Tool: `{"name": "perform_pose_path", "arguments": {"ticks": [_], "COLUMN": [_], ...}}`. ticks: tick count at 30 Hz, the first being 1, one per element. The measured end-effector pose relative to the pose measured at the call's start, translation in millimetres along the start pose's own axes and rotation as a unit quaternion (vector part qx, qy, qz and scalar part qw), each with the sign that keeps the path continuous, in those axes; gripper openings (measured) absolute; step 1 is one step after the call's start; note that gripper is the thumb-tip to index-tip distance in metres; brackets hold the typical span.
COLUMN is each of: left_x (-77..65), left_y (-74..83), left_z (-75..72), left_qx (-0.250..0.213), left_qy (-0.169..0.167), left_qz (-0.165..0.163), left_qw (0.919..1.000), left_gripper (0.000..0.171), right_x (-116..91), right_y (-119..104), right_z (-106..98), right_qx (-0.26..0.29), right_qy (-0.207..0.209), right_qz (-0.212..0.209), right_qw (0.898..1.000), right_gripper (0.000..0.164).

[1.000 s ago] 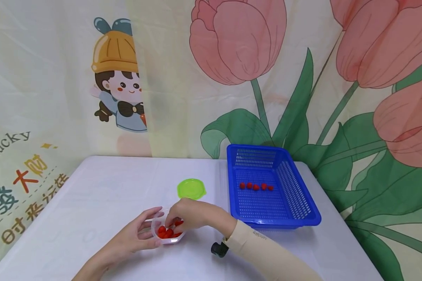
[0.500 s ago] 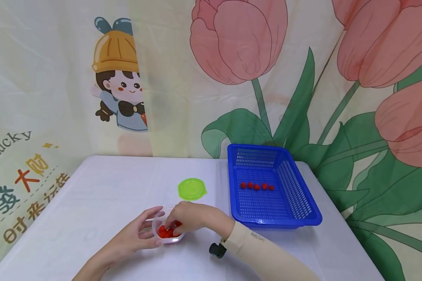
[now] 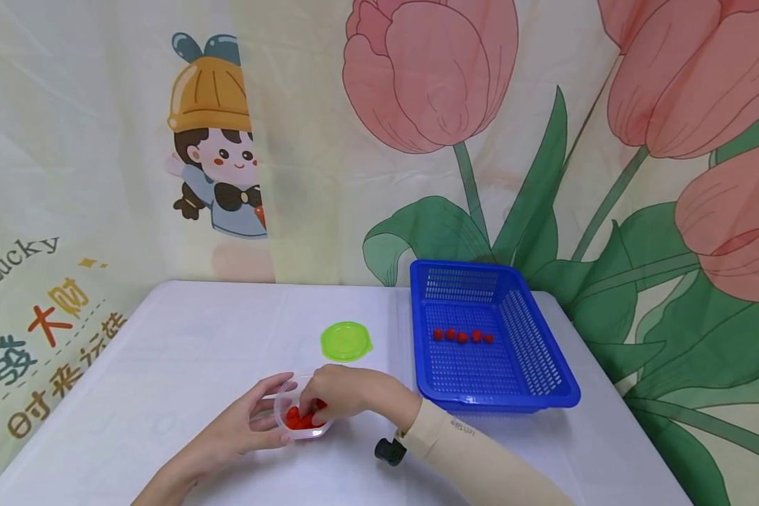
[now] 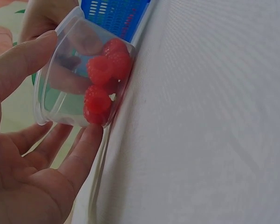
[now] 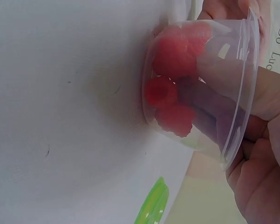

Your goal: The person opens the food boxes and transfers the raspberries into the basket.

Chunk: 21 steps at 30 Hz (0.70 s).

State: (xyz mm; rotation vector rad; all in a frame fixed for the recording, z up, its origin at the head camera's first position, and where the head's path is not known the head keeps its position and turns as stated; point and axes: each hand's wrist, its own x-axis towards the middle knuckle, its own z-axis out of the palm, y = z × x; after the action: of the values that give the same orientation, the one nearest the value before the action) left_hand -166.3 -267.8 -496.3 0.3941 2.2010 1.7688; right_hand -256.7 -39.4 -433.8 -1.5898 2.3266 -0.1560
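In the head view a clear plastic tub (image 3: 280,407) with red raspberries (image 3: 300,419) stands on the white table. My left hand (image 3: 243,422) holds the tub from its left side, thumb near the front and fingers behind. The left wrist view shows its thumb at the rim and fingers against the wall of the tub (image 4: 60,100). My right hand (image 3: 338,390) reaches over the rim, its fingers inside among the raspberries (image 5: 174,53). Through the cloudy wall I cannot tell whether those fingers pinch a raspberry. Several raspberries (image 3: 462,337) lie in a row in a blue basket (image 3: 422,365).
A green lid (image 3: 346,341) lies flat behind the tub. The blue basket stands at the right of the white table (image 3: 228,337). Behind the table hangs a printed cloth (image 3: 310,140) with tulips and a cartoon figure.
My right fingers shift slightly inside the tub, and the raspberries there sit a little differently. The left hand, tub, lid and basket keep their places.
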Motion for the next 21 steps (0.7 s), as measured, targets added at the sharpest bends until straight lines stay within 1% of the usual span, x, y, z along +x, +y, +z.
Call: {"name": "perform_pose_path", "arguments": {"ticks": [6, 11, 15, 21], "left_x": [-0.3, -0.2, 0.0, 0.1], "left_y": [0.4, 0.9, 0.4, -0.8], "left_z": [0.5, 1.1, 0.9, 0.0], "left_qx": [0.004, 0.011, 0.009, 0.000], "left_qy": [0.002, 0.009, 0.009, 0.003], "left_qz": [0.000, -0.001, -0.003, 0.000], "left_qw": [1.0000, 0.9999, 0.9999, 1.0000], "left_gripper": [0.091, 0.091, 0.091, 0.092], "right_x": [0.4, 1.1, 1.5, 0.5], "right_y": [1.7, 3.2, 4.5, 6.2], "right_z": [1.3, 2.2, 2.1, 2.7], "right_qx": [-0.012, -0.012, 0.008, 0.046], "right_qy": [0.004, 0.007, 0.006, 0.023], "right_qz": [-0.010, -0.017, -0.013, -0.011], "right_qw": [1.000, 1.000, 1.000, 0.999], "right_gripper": [0.023, 0.022, 0.021, 0.021]}}
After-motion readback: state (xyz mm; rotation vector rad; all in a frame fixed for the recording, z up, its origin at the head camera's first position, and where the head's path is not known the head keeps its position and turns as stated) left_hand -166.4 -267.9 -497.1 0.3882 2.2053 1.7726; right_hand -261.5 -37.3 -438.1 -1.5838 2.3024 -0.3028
